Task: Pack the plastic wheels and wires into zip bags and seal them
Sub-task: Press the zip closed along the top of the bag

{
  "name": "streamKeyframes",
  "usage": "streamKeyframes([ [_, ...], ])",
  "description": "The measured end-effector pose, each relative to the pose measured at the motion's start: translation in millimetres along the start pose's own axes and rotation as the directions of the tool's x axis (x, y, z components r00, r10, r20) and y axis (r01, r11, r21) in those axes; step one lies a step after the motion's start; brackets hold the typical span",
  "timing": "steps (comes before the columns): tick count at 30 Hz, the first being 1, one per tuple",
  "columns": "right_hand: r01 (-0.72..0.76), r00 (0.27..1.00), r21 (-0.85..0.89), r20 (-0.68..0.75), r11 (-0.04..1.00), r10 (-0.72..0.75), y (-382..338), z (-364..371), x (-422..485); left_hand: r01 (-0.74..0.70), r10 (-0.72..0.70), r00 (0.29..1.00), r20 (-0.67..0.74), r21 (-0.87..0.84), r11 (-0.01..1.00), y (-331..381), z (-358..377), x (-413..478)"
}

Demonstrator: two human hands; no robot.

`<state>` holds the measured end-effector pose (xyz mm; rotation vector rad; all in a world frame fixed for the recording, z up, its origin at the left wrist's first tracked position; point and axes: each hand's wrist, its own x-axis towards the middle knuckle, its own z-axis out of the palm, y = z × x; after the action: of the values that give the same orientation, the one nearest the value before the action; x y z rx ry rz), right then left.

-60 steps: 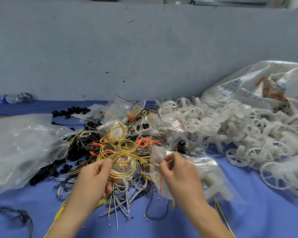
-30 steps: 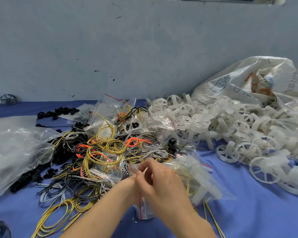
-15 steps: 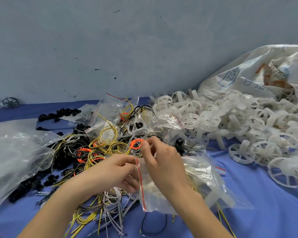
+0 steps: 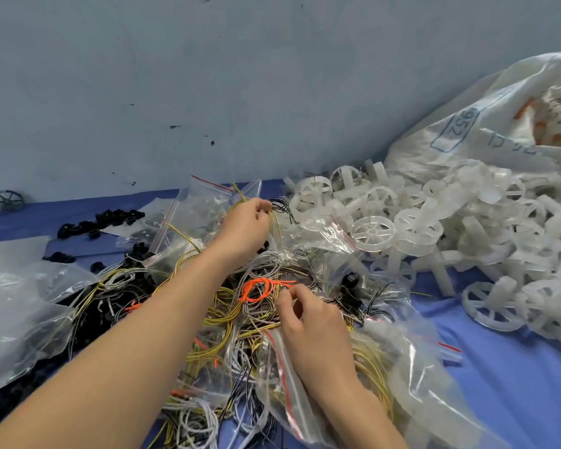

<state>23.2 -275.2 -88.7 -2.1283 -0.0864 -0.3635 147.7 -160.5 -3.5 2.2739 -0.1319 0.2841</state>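
White sack marked "952", left fingers pinch yellow wires, right fingers pinch zip bag

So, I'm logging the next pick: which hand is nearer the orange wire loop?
Right. The right hand sits just right of the orange wire loop, fingertips almost at it. The left hand lies well beyond it, toward the wall, pinching yellow wires.

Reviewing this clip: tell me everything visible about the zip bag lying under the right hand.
The zip bag is clear, crinkled thin plastic with a red line along its mouth. It lies slumped, mouth end on the wire pile, body on the blue cloth. Yellow wires show inside; anything else is blurred. The right hand and wrist lie across it; whether the fingers pinch it cannot be told.
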Motion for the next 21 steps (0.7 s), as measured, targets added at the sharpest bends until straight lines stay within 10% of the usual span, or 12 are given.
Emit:
streamKeyframes([
  [8, -0.008, 0.999, 0.034, -0.032, 0.999, 0.009, 6.5, 1.9, 0.7, 0.111, -0.125, 0.99, 0.058, 0.199, 0.974, 11.1, 31.1, 54.1],
  [21, -0.022, 0.998, 0.113, -0.051, 0.993, 0.028, 8.8, -2.9, 0.1, 0.03, -0.062, 0.949, -0.309, -0.108, 0.994, -26.6, -1.1, 0.1],
])
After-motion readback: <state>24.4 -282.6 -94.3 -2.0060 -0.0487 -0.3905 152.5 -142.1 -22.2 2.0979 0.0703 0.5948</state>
